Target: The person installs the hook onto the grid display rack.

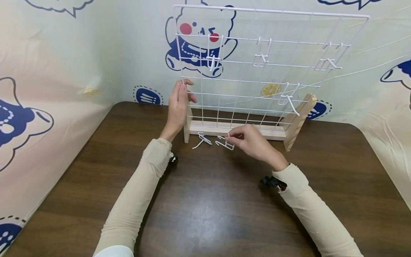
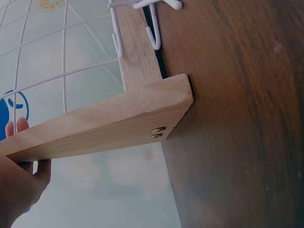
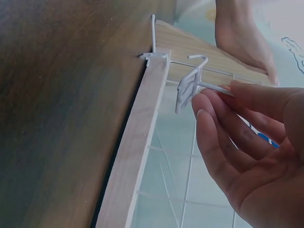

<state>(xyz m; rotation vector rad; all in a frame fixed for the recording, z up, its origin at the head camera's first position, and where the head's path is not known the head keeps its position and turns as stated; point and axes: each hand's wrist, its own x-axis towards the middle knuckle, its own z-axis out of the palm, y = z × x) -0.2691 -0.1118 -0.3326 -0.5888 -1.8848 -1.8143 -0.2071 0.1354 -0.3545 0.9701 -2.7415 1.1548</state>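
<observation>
Two bare hands at a white wire grid panel (image 1: 257, 64) standing upright in a pale wooden base (image 1: 237, 129) on a dark brown wood-grain table (image 1: 208, 200).

The left hand (image 1: 178, 107) curls its fingers round the grid's thin left edge wire, just above the slanted wooden foot, whose smooth light timber and two small screw heads show in the left wrist view. The right hand (image 1: 252, 141) pinches a white bent-wire hook (image 1: 224, 143) between thumb and fingertips (image 3: 223, 102), low over the table just in front of the base; the other fingers lie loosely bent. A second white wire hook (image 1: 202, 139) lies on the table just to its left. Four similar hooks hang on the grid's rungs. A glossy, wrinkled cartoon-printed backdrop (image 1: 64, 71) stands behind.
</observation>
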